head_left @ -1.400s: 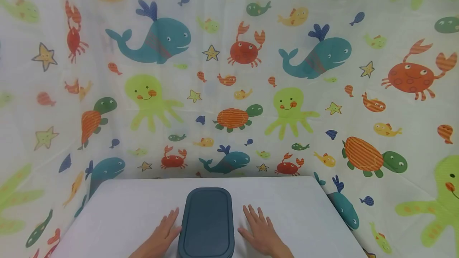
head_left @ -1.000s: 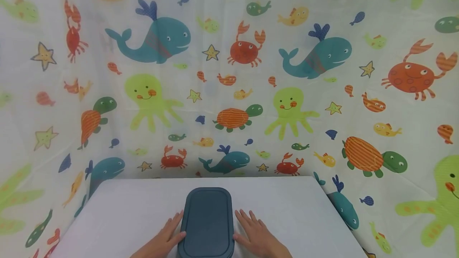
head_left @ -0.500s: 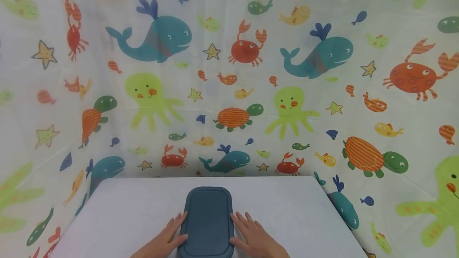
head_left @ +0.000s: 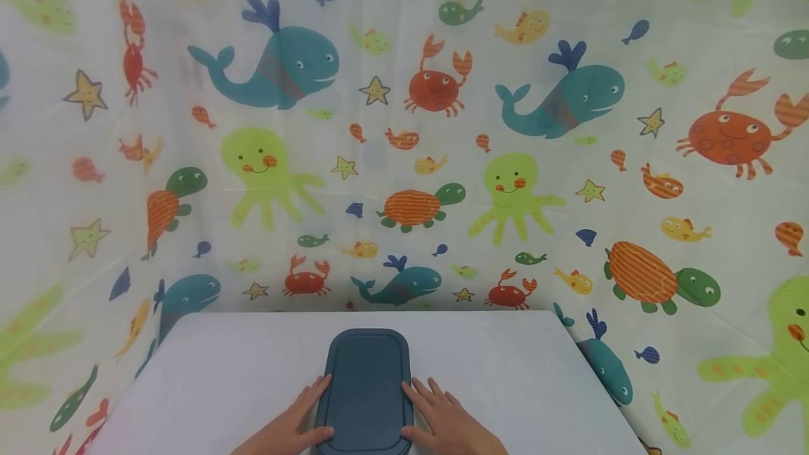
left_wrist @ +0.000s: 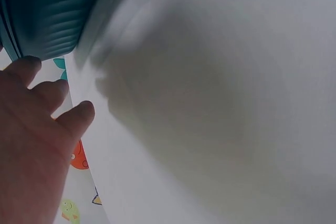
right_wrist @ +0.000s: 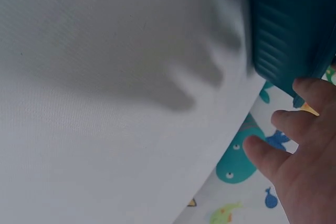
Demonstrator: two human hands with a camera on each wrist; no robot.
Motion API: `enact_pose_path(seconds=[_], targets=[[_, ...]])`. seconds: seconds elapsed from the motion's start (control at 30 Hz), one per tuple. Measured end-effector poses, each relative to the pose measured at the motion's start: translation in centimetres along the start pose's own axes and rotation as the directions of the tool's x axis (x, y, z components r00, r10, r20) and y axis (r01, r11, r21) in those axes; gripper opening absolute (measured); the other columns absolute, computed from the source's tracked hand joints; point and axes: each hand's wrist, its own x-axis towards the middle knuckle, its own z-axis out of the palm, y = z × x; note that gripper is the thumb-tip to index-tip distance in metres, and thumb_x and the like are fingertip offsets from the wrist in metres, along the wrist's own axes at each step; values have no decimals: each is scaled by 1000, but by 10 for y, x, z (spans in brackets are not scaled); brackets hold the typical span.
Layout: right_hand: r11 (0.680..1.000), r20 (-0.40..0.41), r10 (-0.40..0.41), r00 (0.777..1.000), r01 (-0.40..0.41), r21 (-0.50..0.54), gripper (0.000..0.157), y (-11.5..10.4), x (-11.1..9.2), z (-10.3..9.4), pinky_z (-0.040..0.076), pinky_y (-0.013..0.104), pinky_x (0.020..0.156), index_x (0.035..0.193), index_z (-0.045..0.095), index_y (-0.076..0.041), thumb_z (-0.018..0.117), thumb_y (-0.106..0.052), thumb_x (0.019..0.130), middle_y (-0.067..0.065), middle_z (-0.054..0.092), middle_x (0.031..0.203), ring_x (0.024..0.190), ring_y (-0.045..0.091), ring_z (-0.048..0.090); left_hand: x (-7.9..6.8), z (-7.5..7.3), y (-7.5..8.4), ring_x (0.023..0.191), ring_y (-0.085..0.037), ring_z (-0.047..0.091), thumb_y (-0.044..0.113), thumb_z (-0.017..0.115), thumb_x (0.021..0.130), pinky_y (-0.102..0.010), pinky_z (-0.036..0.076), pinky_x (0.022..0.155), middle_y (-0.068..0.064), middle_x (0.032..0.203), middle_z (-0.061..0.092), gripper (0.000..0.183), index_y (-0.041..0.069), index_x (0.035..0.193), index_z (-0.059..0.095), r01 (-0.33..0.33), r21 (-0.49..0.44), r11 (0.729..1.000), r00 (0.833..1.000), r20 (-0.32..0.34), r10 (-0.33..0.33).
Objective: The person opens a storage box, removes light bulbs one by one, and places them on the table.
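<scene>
A dark blue-grey rectangular box with a rounded, closed lid (head_left: 364,392) stands on the white table, its long side pointing away from me. My left hand (head_left: 292,427) lies along its left edge, the index fingertip and thumb on the lid's rim. On the opposite side, my right hand (head_left: 450,427) touches the right rim the same way. Fingers of both hands are extended, the outer ones spread off the box. The left wrist view shows the box's ribbed side wall (left_wrist: 63,24) above the table; the right wrist view has the other ribbed wall (right_wrist: 273,35).
The white table (head_left: 499,364) reaches back to a hanging cloth (head_left: 392,153) printed with whales, crabs, turtles and octopuses. The same cloth hangs at the left and right of the table.
Both hands have come inward from beside the box to its lid edges, fingertips now on the rim. Since half a second ago they have slid slightly toward me. The box stays in place.
</scene>
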Motion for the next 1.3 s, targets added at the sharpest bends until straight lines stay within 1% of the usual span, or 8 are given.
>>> enact_pose_path(seconds=[0.13,0.27,0.43,0.63,0.77,0.9,1.03,1.3], targets=[[1000,5,-3,1000,3,7,75,0,1,1,31,62,108,155,28,-32,38,-71,92,0,30,158,143,38,27,1,-1,-4,138,-60,7,42,62,95,-80,19,98,-31,157,15,87,11,158,11,-4,-27,1000,1000,6,5],[1000,12,1,1000,-1,27,74,0,0,1,30,62,108,154,29,-34,39,-72,91,-1,31,158,144,37,27,3,-1,-8,135,-60,21,40,66,93,-79,27,94,-33,154,21,88,10,157,14,-3,-60,998,1000,19,4],[999,23,-3,1000,2,47,72,1,1,1,32,62,108,153,31,-35,42,-70,91,-3,34,156,144,34,28,4,-3,-12,133,-55,32,42,70,89,-77,31,94,-31,153,26,93,12,158,15,-17,-91,996,999,40,20],[998,49,22,999,-25,60,77,-1,1,1,35,64,104,152,31,-38,51,-71,86,-2,36,155,142,32,32,2,-2,-13,136,-54,28,44,76,83,-74,32,97,-30,156,20,105,15,158,9,-37,-91,995,998,46,42],[999,50,17,999,-19,37,83,-3,1,1,38,64,102,153,29,-38,56,-72,82,-1,36,155,141,32,33,2,-2,-12,139,-55,20,48,77,81,-74,30,99,-28,159,7,112,19,159,3,-28,-80,996,998,54,32],[1000,29,-23,999,23,11,85,-4,1,3,38,63,102,154,29,-34,56,-72,82,2,36,155,141,31,34,4,-4,-13,141,-55,11,40,79,82,-74,25,102,-23,161,-7,112,17,158,-1,-85,-40,996,995,49,87],[999,16,-44,999,44,-13,87,-4,2,3,39,62,103,154,31,-31,54,-75,82,5,37,155,141,30,34,3,-4,-14,141,-53,9,29,79,83,-73,25,103,-21,161,-8,111,15,158,-1,-143,-21,989,989,43,144],[992,-12,-95,995,94,-79,90,-5,0,4,40,57,104,155,28,-23,55,-71,84,11,33,156,141,31,34,1,-2,-13,141,-54,11,30,78,84,-72,26,103,-23,161,-4,110,14,158,-1,-139,-1,990,989,39,139]])
